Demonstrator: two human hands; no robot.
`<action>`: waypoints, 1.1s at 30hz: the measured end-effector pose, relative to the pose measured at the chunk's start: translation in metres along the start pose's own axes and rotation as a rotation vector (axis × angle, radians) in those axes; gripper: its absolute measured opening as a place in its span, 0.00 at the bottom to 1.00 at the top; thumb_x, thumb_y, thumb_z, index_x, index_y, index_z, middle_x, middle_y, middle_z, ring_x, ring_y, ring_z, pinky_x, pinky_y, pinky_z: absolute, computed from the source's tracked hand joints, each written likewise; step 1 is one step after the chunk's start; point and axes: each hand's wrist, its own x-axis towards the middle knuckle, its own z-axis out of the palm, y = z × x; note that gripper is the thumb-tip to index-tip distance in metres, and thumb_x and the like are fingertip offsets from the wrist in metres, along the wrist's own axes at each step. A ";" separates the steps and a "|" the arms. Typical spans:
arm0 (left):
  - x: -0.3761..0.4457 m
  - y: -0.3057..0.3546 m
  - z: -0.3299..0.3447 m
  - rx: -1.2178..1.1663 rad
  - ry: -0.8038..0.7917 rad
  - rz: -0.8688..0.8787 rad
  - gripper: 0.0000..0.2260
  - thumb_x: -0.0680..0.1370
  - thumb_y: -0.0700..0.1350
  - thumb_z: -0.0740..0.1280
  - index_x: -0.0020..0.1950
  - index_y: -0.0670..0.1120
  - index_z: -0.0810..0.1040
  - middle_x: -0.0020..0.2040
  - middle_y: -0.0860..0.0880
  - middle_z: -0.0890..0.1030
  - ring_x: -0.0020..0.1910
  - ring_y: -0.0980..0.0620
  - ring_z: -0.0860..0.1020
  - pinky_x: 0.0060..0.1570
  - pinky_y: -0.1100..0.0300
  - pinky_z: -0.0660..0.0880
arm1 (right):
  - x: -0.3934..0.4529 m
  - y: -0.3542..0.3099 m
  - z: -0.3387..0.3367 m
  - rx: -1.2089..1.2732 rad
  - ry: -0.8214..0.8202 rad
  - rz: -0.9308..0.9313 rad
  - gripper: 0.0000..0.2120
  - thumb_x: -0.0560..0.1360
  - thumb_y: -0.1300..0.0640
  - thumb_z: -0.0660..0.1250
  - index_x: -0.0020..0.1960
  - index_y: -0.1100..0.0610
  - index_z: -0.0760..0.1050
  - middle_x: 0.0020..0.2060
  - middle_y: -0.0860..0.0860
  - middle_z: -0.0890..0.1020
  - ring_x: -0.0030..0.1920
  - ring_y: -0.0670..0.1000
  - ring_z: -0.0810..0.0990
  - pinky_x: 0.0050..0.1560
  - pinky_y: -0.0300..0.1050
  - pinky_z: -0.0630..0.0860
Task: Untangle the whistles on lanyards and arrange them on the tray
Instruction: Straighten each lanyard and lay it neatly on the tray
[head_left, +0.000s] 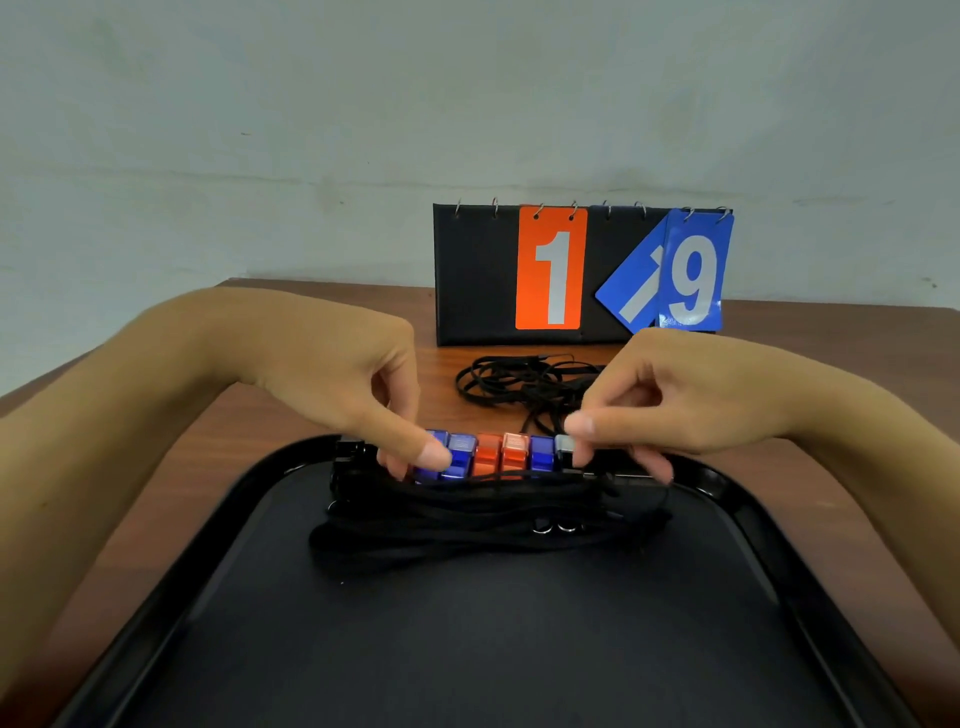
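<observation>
Together, left hand (358, 395) and right hand (649, 410) pinch whistles (493, 454).

On the tray (769, 525) — 3 blue whistles (460, 457), 2 orange whistles (501, 454), 1 grey whistle (565, 446).

Whistles (493, 456) blue, orange, grey – lanyards (467, 525) black – tray (467, 649) black.

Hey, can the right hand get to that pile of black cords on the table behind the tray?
Probably yes. The right hand hovers just in front of the tangled lanyards, with nothing between them, though its fingers are busy at the grey whistle.
</observation>
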 end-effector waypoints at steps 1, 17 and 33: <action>0.002 -0.001 0.000 0.014 0.023 0.019 0.21 0.69 0.74 0.65 0.39 0.60 0.88 0.39 0.47 0.86 0.38 0.44 0.80 0.38 0.56 0.74 | -0.002 0.000 -0.002 0.009 0.014 0.016 0.16 0.81 0.44 0.61 0.46 0.48 0.86 0.22 0.51 0.80 0.21 0.44 0.74 0.37 0.27 0.71; 0.069 -0.041 0.037 -0.037 0.383 -0.059 0.27 0.82 0.66 0.52 0.66 0.52 0.81 0.52 0.58 0.82 0.50 0.65 0.79 0.50 0.63 0.72 | 0.051 0.048 0.027 -0.270 0.264 0.259 0.27 0.83 0.36 0.44 0.69 0.44 0.75 0.77 0.43 0.66 0.79 0.48 0.55 0.77 0.66 0.53; 0.062 -0.040 0.031 0.009 0.508 0.043 0.17 0.85 0.56 0.59 0.69 0.55 0.80 0.69 0.61 0.71 0.66 0.63 0.70 0.60 0.71 0.67 | 0.042 0.024 0.017 -0.246 0.620 -0.096 0.16 0.86 0.50 0.55 0.58 0.49 0.81 0.53 0.42 0.82 0.58 0.42 0.76 0.59 0.34 0.70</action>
